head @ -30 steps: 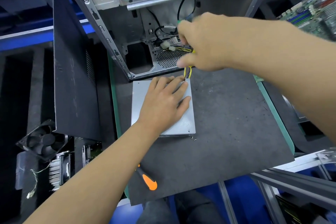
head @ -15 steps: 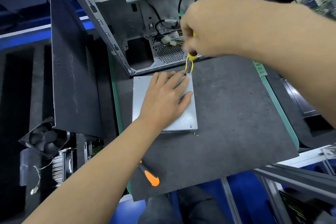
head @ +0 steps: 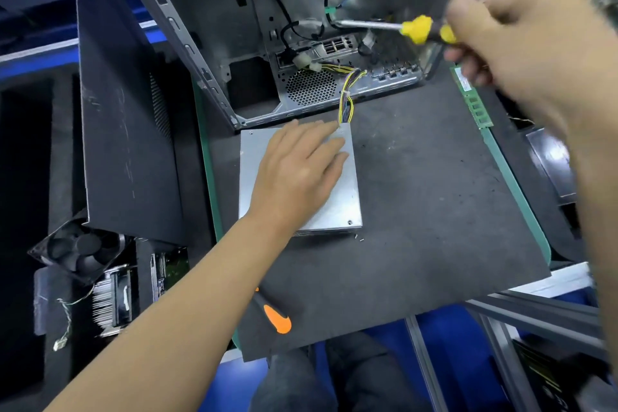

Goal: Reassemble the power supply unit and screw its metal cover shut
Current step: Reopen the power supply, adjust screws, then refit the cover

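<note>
The silver power supply unit lies flat on the dark mat, its metal cover on top. My left hand presses flat on the cover with straight fingers. A bundle of yellow and black wires runs from the unit's far corner into the open computer case. My right hand is raised to the upper right and grips a yellow-and-black screwdriver, its shaft pointing left over the case. Two tiny screws lie by the unit's near right corner.
An orange-handled screwdriver lies on the mat near its front edge, partly under my left forearm. A green memory stick sits at the mat's right edge. A black side panel, a fan and a heatsink lie on the left.
My right hand has lifted the yellow screwdriver away from the unit's far corner, up and to the right, turning its shaft sideways. My left hand stays pressed on the cover.
</note>
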The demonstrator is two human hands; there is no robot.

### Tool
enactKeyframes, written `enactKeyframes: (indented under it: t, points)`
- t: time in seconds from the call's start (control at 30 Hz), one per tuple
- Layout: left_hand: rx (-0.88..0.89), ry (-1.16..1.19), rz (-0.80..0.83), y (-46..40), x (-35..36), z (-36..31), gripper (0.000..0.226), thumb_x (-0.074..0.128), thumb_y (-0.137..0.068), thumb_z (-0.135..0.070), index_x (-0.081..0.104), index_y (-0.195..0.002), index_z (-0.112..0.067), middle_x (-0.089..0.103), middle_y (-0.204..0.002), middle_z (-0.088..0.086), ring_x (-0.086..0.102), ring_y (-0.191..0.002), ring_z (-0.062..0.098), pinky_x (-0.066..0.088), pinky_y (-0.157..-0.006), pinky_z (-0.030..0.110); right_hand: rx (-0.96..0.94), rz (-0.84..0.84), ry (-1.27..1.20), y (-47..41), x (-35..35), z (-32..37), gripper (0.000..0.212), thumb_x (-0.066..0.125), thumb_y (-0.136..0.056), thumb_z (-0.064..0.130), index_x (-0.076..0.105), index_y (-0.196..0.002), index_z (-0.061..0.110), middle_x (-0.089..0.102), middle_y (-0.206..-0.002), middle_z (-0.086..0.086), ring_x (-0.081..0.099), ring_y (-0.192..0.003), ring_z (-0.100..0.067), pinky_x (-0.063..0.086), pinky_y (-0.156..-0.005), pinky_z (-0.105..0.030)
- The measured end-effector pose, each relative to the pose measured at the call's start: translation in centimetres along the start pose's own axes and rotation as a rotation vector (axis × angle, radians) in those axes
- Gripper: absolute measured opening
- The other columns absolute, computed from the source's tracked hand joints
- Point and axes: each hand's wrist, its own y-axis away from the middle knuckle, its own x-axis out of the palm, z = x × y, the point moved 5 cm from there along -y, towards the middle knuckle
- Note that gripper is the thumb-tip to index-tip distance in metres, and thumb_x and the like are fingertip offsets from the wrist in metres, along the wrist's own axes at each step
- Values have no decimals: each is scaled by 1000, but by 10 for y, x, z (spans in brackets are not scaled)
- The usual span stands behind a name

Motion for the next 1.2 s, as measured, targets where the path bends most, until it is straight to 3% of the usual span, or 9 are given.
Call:
enactKeyframes:
  t: [0.1,0.23,0.4,0.67,0.77,0.87,0.97,1.07,1.2]
  points:
    - [-15,97,-146,21,-24,-17,14,64,-96,-7,76,-98,0,73,-98,11,69,-86,30,55,-75,41,277,24,-370,56,27,-77,49,56,-87,58,52,-62,17,41,-63,-4,30,-48,-12,28,-46,-28]
    - [-79,171,37,97,-26,-46,17,62,-99,-15,76,-96,-7,73,-86,2,67,-77,19,55,-69,30,435,96,-199,127,71,-142,53,79,-71,46,39,-68,14,36,-58,4,31,-53,-14,29,-49,-24]
    - [-389,220,77,148,-18,-37,15,65,-94,-17,77,-90,-8,71,-90,-4,65,-81,5,51,-74,14,350,125,-78,163,103,-151,39,84,-73,34,52,-72,13,65,-70,17,52,-61,-4,43,-58,-13]
    - [-690,475,-1,125,-18,-45,17,62,-91,-28,77,-92,-19,71,-83,-14,69,-73,9,56,-65,26,336,152,-35,166,98,-147,37,78,-82,32,49,-74,10,60,-71,18,46,-60,-2,39,-56,-12]
    - [-847,676,-74,100,-23,-50,11,66,-87,-32,75,-93,-33,74,-83,-12,73,-75,10,57,-68,20,325,165,-35,169,95,-142,37,78,-82,30,50,-76,7,59,-70,17,46,-61,-2,38,-56,-13]
    - [-968,846,-146,81,-24,-45,14,71,-89,-21,75,-95,-33,76,-82,-4,75,-76,13,55,-70,15,317,175,-35,174,91,-137,37,78,-81,31,51,-76,6,60,-73,13,46,-62,-3,39,-57,-13]
    - [-961,898,-130,70,-23,-43,18,72,-89,-16,75,-93,-33,76,-83,-6,75,-77,14,56,-70,18,305,140,-44,179,87,-134,38,80,-79,31,49,-71,11,62,-72,12,49,-62,-4,40,-56,-14]
    - [-887,755,-91,80,-22,-45,11,71,-88,-25,72,-89,-36,73,-83,-11,73,-70,9,52,-64,16,297,112,-20,179,95,-136,34,83,-76,30,52,-73,16,65,-78,11,57,-73,-6,45,-65,-20]
    - [-903,656,-5,116,-16,-41,8,63,-86,-40,71,-89,-40,71,-81,-14,70,-65,8,48,-64,10,155,106,136,175,121,-133,34,80,-82,23,47,-80,32,46,-82,13,51,-76,-4,35,-65,-13]
